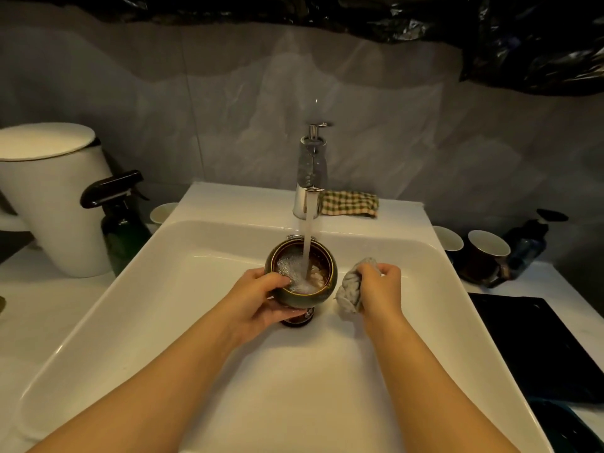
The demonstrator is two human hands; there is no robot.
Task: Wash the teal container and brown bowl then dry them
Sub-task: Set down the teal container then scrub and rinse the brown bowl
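**Bowl under the running tap**

The left hand (258, 299) gripped the bowl (294, 297), thumb over its near rim, and held it above the sink (228, 371) beneath the tap (309, 191). Water foamed inside the bowl. Just beside it, the right hand (379, 289) had its fingers clenched round a wadded grey cloth (348, 292).

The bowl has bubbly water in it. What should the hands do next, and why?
Probably move the right hand with its scrunched grey cloth into the bowl and wipe the inside. The left hand holds the bowl under the running water, foam sits inside, and the cloth is just beside the rim.
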